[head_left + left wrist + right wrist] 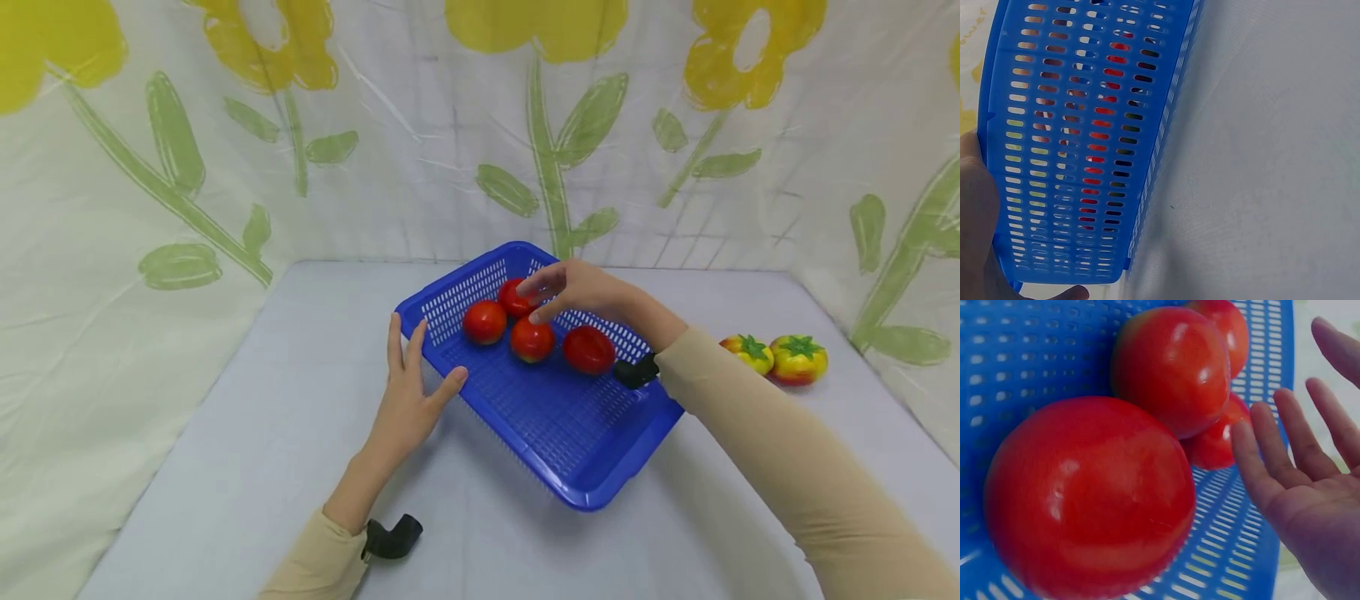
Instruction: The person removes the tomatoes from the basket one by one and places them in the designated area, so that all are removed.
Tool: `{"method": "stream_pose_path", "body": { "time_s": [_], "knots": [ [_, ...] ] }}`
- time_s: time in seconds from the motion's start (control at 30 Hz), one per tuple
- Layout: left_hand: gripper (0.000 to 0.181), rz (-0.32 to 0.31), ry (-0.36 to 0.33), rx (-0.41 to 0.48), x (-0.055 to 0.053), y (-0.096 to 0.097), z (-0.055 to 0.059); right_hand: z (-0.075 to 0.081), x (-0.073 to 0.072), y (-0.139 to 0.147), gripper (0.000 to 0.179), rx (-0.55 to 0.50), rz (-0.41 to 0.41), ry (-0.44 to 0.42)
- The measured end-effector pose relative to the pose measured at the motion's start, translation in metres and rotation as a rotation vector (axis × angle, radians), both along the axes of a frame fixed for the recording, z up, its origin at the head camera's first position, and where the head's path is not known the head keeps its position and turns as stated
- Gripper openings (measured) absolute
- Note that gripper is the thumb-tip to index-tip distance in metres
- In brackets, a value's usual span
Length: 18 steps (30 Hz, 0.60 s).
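Observation:
A blue perforated plastic basket (517, 417) lies slantwise on the table, with several red tomatoes (484, 322) gathered toward its far half. At its left rim is my left hand (405, 408), fingers spread and straight, with the thumb over the edge. The left wrist view has the basket's slotted side wall (1079, 144) right beside that hand, red showing through the slots. My right hand (585, 292) reaches over the far right side, above the tomatoes, its fingers extended. In the right wrist view a large tomato (1091, 500) fills the foreground, and the palm holds nothing.
Two yellow-and-red fruits with green leafy tops, one of them the outer fruit (798, 360), sit right of the basket, partly behind my right sleeve. A white curtain (420, 150) with painted yellow flowers hangs behind and beside the pale table (247, 433).

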<state>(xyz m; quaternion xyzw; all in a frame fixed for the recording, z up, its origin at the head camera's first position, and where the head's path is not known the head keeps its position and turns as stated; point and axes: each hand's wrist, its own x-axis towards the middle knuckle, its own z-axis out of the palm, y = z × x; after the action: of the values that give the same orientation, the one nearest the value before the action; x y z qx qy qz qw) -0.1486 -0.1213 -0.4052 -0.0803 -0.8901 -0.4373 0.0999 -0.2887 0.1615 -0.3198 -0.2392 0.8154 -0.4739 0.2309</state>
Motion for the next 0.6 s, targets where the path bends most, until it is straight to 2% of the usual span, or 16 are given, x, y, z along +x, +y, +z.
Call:
{"method": "stream_pose_path", "body": {
  "time_s": [0.13,0.37,0.6],
  "knots": [
    [0.091,-0.003,0.007,0.0,0.0,0.0,-0.001,-0.007,-0.004,0.0,0.054,-0.009,-0.007,-0.019],
    [0.091,0.003,0.014,-0.003,0.0,0.0,0.0,-0.013,-0.004,0.0,0.046,0.063,-0.013,0.009],
    [0.09,0.012,0.007,0.0,0.001,0.0,-0.001,-0.019,-0.004,-0.013,0.043,0.065,0.088,-0.02]
  ]
}}
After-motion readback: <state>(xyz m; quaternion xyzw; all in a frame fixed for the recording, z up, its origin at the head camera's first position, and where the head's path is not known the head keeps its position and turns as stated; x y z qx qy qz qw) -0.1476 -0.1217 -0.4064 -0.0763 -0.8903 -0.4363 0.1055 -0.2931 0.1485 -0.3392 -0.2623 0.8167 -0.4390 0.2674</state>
